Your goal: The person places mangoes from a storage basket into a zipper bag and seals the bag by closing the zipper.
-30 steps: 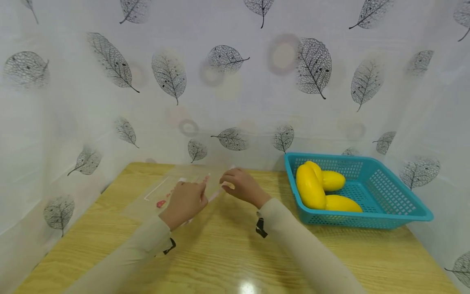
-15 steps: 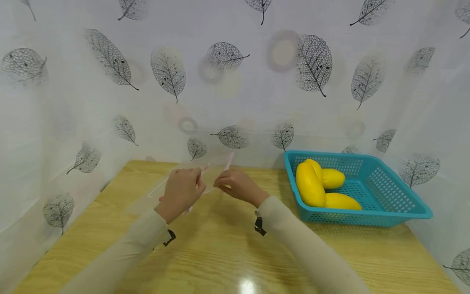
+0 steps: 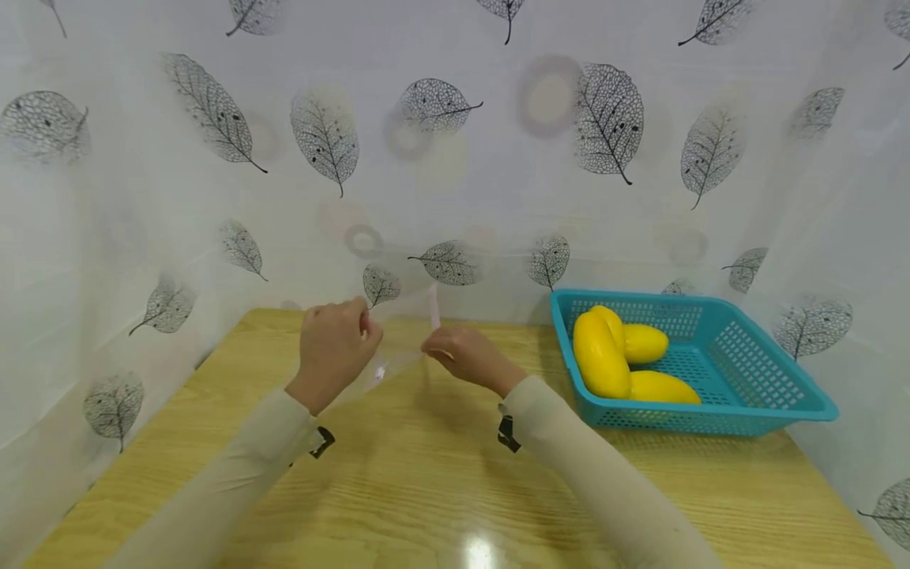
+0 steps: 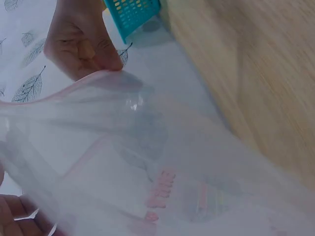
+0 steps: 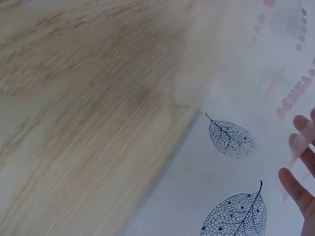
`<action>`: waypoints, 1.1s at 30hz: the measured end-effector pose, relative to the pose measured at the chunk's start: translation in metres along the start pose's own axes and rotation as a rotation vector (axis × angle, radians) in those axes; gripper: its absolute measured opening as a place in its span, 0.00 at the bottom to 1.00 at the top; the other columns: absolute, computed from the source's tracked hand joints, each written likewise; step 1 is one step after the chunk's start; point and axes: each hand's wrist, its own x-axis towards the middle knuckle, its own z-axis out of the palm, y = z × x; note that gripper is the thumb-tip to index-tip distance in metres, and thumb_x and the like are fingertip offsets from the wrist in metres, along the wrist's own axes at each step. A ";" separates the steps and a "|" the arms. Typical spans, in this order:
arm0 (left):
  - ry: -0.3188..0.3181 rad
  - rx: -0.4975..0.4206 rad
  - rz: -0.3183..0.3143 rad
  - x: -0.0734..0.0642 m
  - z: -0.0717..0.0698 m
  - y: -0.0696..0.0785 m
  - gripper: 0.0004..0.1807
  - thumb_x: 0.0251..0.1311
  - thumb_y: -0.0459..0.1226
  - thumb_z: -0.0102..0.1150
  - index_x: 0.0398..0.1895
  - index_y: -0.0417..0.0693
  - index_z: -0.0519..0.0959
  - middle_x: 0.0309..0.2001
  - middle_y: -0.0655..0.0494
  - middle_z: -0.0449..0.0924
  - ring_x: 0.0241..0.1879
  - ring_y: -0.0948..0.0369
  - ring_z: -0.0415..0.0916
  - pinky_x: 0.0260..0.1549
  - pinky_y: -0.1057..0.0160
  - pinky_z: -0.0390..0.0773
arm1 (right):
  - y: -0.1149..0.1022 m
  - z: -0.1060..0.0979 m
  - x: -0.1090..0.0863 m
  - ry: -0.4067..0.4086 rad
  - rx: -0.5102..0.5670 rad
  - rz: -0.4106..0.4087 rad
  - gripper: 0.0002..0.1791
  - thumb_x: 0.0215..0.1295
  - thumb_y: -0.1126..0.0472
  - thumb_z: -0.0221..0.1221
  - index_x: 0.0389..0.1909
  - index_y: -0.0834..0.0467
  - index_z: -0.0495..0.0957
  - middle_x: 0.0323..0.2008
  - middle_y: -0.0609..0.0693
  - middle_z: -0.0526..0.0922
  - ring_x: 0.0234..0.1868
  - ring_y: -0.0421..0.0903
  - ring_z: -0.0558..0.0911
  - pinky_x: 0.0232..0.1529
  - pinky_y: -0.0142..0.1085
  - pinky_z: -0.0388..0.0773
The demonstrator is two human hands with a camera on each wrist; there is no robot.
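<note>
fingers of both hands pinch clear bag (image 3: pixel 398 332) rim; left wrist view alone shows pink print.

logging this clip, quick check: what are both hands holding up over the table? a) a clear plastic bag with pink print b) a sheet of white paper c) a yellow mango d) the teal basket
a: the left hand and the right hand each pinch an edge of a clear plastic bag with pink print, raised off the table; the yellow mangoes lie in the teal basket, apart from both hands.
</note>
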 end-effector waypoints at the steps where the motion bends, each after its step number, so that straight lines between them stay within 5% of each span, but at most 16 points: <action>1: -0.018 -0.006 0.009 0.000 -0.001 0.000 0.10 0.50 0.34 0.52 0.15 0.47 0.67 0.11 0.55 0.69 0.13 0.57 0.65 0.40 0.45 0.74 | 0.000 0.000 0.000 0.009 0.004 -0.004 0.09 0.64 0.65 0.55 0.42 0.59 0.81 0.41 0.52 0.85 0.43 0.45 0.83 0.48 0.32 0.77; 7: -0.128 -0.047 0.099 0.007 -0.006 0.000 0.08 0.50 0.36 0.53 0.18 0.47 0.69 0.14 0.56 0.69 0.15 0.59 0.64 0.38 0.47 0.74 | -0.002 -0.003 0.002 0.016 0.018 0.017 0.10 0.66 0.67 0.52 0.46 0.60 0.77 0.43 0.53 0.83 0.45 0.46 0.82 0.48 0.34 0.76; 9: -0.168 -0.077 0.157 0.011 -0.007 -0.002 0.03 0.53 0.36 0.53 0.26 0.45 0.73 0.19 0.55 0.74 0.17 0.60 0.67 0.36 0.50 0.75 | -0.002 -0.005 0.001 0.009 0.025 0.030 0.10 0.66 0.67 0.52 0.45 0.60 0.77 0.43 0.53 0.82 0.44 0.46 0.81 0.48 0.33 0.76; 13: -0.305 -0.135 0.307 0.023 -0.013 -0.007 0.13 0.59 0.33 0.51 0.47 0.47 0.76 0.34 0.49 0.76 0.22 0.60 0.68 0.27 0.59 0.72 | -0.002 -0.011 0.000 0.009 0.026 0.035 0.09 0.66 0.68 0.52 0.45 0.60 0.76 0.42 0.54 0.82 0.44 0.47 0.81 0.48 0.31 0.75; 16: -0.399 -0.128 0.386 0.031 -0.017 -0.010 0.14 0.59 0.28 0.48 0.45 0.49 0.78 0.40 0.47 0.73 0.21 0.61 0.65 0.24 0.63 0.69 | -0.001 -0.013 0.000 0.021 0.024 0.025 0.09 0.65 0.68 0.53 0.44 0.60 0.76 0.41 0.53 0.82 0.43 0.46 0.81 0.47 0.31 0.75; 19: -0.429 -0.090 0.436 0.039 -0.021 -0.014 0.13 0.55 0.25 0.52 0.37 0.49 0.80 0.42 0.48 0.74 0.24 0.59 0.69 0.28 0.62 0.72 | 0.000 -0.014 0.000 0.029 0.028 0.021 0.08 0.65 0.68 0.53 0.43 0.60 0.77 0.41 0.53 0.82 0.43 0.46 0.81 0.46 0.31 0.76; 25: -0.350 0.002 0.502 0.050 -0.027 -0.018 0.08 0.47 0.32 0.68 0.29 0.50 0.78 0.38 0.51 0.78 0.33 0.53 0.78 0.39 0.53 0.77 | 0.003 -0.017 -0.004 0.062 0.010 0.019 0.08 0.64 0.69 0.53 0.42 0.61 0.78 0.39 0.54 0.83 0.42 0.47 0.82 0.46 0.32 0.77; 33: -0.047 0.050 0.471 0.055 -0.031 -0.014 0.06 0.50 0.32 0.66 0.31 0.48 0.79 0.35 0.51 0.80 0.36 0.52 0.79 0.48 0.50 0.75 | 0.007 -0.021 -0.005 0.121 0.007 0.031 0.07 0.63 0.70 0.54 0.39 0.60 0.77 0.35 0.54 0.84 0.38 0.47 0.83 0.41 0.35 0.79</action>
